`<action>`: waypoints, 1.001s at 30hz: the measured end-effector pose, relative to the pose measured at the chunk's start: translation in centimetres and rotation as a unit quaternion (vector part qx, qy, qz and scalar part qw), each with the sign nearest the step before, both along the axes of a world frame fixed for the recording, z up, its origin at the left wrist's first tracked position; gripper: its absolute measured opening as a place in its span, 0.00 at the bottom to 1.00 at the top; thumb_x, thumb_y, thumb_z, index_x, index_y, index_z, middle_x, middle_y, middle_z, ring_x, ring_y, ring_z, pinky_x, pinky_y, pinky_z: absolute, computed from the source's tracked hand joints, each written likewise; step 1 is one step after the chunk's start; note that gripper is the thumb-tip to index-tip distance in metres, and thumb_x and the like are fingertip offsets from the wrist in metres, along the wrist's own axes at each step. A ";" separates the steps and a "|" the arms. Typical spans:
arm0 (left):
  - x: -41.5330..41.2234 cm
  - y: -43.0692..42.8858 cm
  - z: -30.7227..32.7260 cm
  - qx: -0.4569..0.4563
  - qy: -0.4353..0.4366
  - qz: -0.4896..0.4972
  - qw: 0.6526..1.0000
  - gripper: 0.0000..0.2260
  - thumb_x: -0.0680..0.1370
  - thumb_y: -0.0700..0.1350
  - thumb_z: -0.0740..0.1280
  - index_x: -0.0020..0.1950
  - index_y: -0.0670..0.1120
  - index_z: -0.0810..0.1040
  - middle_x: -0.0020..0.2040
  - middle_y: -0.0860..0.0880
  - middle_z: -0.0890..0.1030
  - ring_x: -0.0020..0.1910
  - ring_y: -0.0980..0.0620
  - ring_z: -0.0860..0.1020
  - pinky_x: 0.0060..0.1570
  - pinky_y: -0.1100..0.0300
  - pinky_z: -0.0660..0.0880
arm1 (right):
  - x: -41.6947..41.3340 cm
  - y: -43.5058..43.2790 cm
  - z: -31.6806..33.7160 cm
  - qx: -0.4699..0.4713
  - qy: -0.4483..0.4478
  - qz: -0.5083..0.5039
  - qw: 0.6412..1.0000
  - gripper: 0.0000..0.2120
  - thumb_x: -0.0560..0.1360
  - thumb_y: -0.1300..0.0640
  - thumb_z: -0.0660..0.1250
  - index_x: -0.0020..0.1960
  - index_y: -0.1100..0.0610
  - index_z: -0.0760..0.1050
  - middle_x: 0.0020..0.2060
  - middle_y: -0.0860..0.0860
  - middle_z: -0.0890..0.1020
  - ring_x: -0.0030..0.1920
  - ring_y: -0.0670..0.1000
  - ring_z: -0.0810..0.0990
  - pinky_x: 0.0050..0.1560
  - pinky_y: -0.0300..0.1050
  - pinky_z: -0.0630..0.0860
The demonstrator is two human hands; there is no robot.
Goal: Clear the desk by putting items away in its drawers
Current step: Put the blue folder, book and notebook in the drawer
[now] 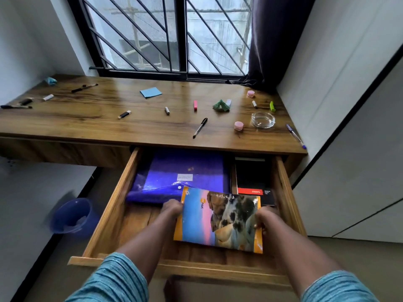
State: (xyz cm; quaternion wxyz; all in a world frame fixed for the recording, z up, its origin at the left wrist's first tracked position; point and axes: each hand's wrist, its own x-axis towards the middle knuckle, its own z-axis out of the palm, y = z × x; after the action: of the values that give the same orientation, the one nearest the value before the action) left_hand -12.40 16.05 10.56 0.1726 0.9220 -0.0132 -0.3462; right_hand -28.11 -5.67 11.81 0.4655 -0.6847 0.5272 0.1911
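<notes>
Head view: 1 drawer [104, 214], pulled open; 1 dog-cover notebook [220, 221] over the drawer's front half; left hand [172, 209] grips its left edge, right hand [265, 219] its right edge, fingers curled round; 1 purple folder [178, 173] flat at the drawer's back left; 1 black book [253, 179] in the drawer's right compartment; desk top [109, 118] above the drawer, bearing 1 black pen [200, 127], 1 glass ashtray [262, 120]; 1 blue bucket [72, 214] left of the drawer.

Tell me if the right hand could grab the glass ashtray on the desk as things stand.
Probably not yet: the right hand grips the picture book over the drawer; nothing blocks the glass ashtray.
</notes>
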 end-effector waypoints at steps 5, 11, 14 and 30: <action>-3.5 -0.1 -0.9 0.021 0.019 -0.061 0.998 0.20 0.82 0.51 0.56 0.68 0.39 0.73 0.69 0.42 0.73 0.68 0.45 0.72 0.64 0.59 0.69 | -2.1 0.9 0.5 -0.061 0.065 0.018 0.996 0.15 0.81 0.63 0.55 0.65 0.67 0.71 0.49 0.59 0.80 0.36 0.52 0.75 0.13 0.35 0.65; -5.5 -0.8 -1.4 0.022 0.011 -0.068 0.997 0.20 0.82 0.51 0.56 0.68 0.40 0.72 0.70 0.43 0.72 0.68 0.46 0.72 0.64 0.58 0.69 | -3.3 0.0 -2.9 -0.161 0.120 0.026 0.979 0.20 0.77 0.49 0.62 0.63 0.59 0.75 0.59 0.55 0.79 0.58 0.54 0.79 0.49 0.42 0.75; -6.4 -1.6 -1.9 0.004 -0.006 -0.057 0.998 0.18 0.81 0.49 0.59 0.67 0.40 0.73 0.68 0.42 0.73 0.66 0.46 0.74 0.61 0.58 0.72 | -3.7 0.7 -3.0 -0.208 0.126 -0.043 0.969 0.18 0.81 0.55 0.53 0.65 0.61 0.73 0.60 0.57 0.79 0.60 0.57 0.78 0.56 0.48 0.74; -5.4 1.9 -1.4 -0.067 -0.041 -0.156 0.985 0.14 0.80 0.46 0.58 0.62 0.42 0.73 0.64 0.39 0.74 0.63 0.39 0.74 0.59 0.52 0.72 | 1.9 8.7 -1.5 -0.318 0.198 0.069 0.924 0.15 0.79 0.59 0.56 0.62 0.61 0.76 0.58 0.57 0.80 0.59 0.57 0.79 0.59 0.51 0.76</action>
State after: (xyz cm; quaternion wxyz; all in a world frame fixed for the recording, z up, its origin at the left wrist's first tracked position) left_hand -17.84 17.92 9.20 0.1767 0.9084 -0.1873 -0.3295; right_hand -26.19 3.07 10.27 0.0948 -0.7797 0.5933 0.1764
